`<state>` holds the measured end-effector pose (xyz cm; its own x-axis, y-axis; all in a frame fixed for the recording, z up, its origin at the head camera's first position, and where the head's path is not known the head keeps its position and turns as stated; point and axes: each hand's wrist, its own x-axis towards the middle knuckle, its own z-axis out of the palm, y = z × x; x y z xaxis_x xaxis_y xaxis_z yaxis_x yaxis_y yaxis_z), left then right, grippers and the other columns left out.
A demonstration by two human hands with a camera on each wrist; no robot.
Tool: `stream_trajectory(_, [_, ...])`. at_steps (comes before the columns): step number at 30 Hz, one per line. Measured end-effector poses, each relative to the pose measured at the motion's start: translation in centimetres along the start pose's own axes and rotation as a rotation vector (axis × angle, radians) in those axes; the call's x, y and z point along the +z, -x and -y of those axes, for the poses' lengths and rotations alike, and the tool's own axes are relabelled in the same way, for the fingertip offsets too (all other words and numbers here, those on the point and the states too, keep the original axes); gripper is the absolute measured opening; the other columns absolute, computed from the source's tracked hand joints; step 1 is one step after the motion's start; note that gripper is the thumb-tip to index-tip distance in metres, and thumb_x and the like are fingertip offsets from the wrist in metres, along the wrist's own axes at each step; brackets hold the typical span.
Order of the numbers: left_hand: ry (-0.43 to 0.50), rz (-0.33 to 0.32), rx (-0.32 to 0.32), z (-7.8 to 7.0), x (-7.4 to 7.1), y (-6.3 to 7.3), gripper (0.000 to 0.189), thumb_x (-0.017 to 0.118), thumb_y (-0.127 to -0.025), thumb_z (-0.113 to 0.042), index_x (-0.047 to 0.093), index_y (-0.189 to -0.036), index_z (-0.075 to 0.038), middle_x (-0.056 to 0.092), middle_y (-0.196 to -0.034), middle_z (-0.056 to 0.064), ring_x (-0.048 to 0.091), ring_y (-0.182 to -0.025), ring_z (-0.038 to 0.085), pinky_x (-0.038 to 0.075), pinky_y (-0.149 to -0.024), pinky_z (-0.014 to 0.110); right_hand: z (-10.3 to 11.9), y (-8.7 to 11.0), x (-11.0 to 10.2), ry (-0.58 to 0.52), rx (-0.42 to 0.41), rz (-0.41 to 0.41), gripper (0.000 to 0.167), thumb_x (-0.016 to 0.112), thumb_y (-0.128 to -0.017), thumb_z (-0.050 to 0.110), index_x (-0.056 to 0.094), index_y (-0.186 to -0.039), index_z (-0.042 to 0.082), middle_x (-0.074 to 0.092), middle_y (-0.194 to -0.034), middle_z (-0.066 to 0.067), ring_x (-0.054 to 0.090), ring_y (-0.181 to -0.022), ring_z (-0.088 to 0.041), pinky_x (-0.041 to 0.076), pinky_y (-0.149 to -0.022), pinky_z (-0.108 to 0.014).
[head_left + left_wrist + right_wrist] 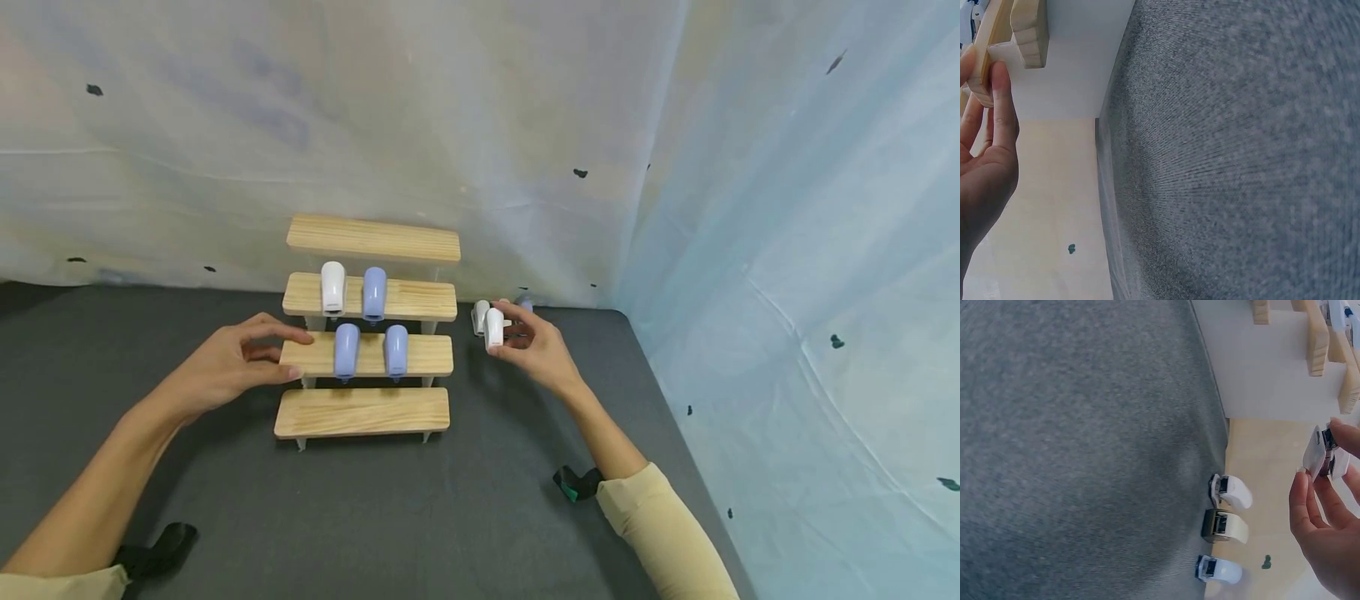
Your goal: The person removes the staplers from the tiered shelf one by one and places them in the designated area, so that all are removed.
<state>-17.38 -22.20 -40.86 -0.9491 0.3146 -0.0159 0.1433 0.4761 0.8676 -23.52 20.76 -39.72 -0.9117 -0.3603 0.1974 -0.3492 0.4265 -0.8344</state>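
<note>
Past a pale sleeve, clamping a white stapler in the right hand.
Gripping a shelf end with the left hand, probably to steady the rack with four staplers right of that grip; pinching rather than palming at right, perhaps for easier placing, near three more staplers just beyond.

Pale sheeting, dark patches, behind dark grey tabletop.
</note>
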Motion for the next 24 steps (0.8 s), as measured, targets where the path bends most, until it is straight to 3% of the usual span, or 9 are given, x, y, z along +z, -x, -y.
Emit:
stream_trajectory(9, [0.012, 0.009, -0.009, 0.0, -0.1, 0.0, 0.047, 0.075, -0.091, -0.031, 0.062, -0.132, -0.012, 0.043, -0.13, 0.007, 0.06, -0.097, 0.024, 0.056, -0.075, 0.034, -0.9, 0.1, 0.5, -0.016, 0.048, 0.02, 0.067, 0.078, -0.084, 0.0, 0.05, -0.145, 0.006, 0.054, -0.137, -0.02, 0.061, -0.111, -0.041, 0.054, -0.085, -0.054])
stream_trajectory(17, [0.011, 0.027, -0.003, -0.3, -0.1, -0.3, 0.046, 0.076, -0.09, -0.031, 0.063, -0.13, -0.013, 0.044, -0.132, 0.008, 0.061, -0.099, 0.025, 0.055, -0.076, 0.03, 1.5, 1.2, 0.6, 0.045, 0.106, 0.016, 0.064, 0.077, -0.085, -0.002, 0.05, -0.143, -0.001, 0.054, -0.138, -0.021, 0.061, -0.11, -0.041, 0.055, -0.082, -0.046])
stream_trajectory(24, [0.007, 0.016, -0.006, -0.1, -0.1, 0.0, 0.045, 0.075, -0.091, -0.031, 0.063, -0.131, -0.014, 0.043, -0.131, 0.006, 0.059, -0.097, 0.024, 0.054, -0.074, 0.031, -3.7, 0.3, 1.2, 0.086, 0.088, 0.002, 0.065, 0.082, -0.083, 0.009, 0.056, -0.142, 0.018, 0.057, -0.137, -0.005, 0.065, -0.106, -0.027, 0.057, -0.076, -0.037])
